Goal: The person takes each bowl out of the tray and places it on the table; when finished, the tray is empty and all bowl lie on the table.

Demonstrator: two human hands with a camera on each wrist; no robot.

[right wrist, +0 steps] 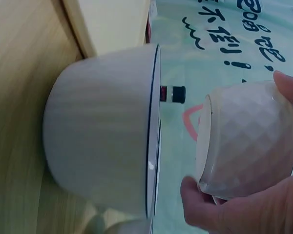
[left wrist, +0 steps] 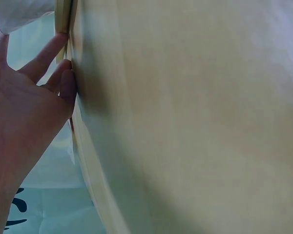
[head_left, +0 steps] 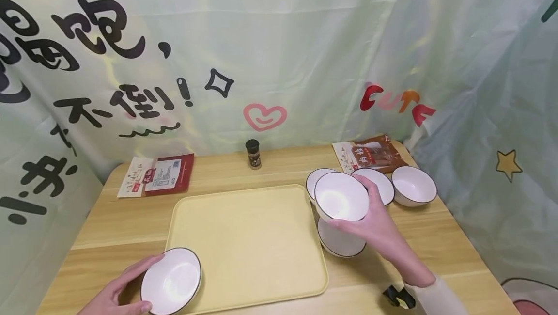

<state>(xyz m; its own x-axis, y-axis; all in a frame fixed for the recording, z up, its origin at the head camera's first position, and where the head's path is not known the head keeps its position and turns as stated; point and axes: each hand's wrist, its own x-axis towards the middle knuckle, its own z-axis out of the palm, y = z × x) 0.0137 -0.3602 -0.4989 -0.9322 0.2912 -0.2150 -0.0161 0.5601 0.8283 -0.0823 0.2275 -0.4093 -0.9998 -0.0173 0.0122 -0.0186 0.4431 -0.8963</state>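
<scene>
My left hand (head_left: 115,295) holds a white, dark-rimmed bowl (head_left: 172,281) at the near left corner of the beige tray (head_left: 248,247), fingers at its far side and thumb at its near side. In the left wrist view only part of that bowl (left wrist: 24,13) shows, above the hand (left wrist: 31,102). With thumb and fingers on opposite sides, my right hand (head_left: 380,225) grips another white bowl (head_left: 341,197) raised over the tray's right side. Its faceted outer wall (right wrist: 249,139) shows in the right wrist view. Below it sits a third bowl (head_left: 342,243), partly covered.
More white bowls stand at the right: one behind the raised bowl (head_left: 316,178), one beyond my fingers (head_left: 378,183), one near the edge (head_left: 414,186). Along the back lie a red-and-white packet (head_left: 167,177), a black-capped spice jar (head_left: 253,154) and a brown packet (head_left: 370,154). Cloth hangs behind.
</scene>
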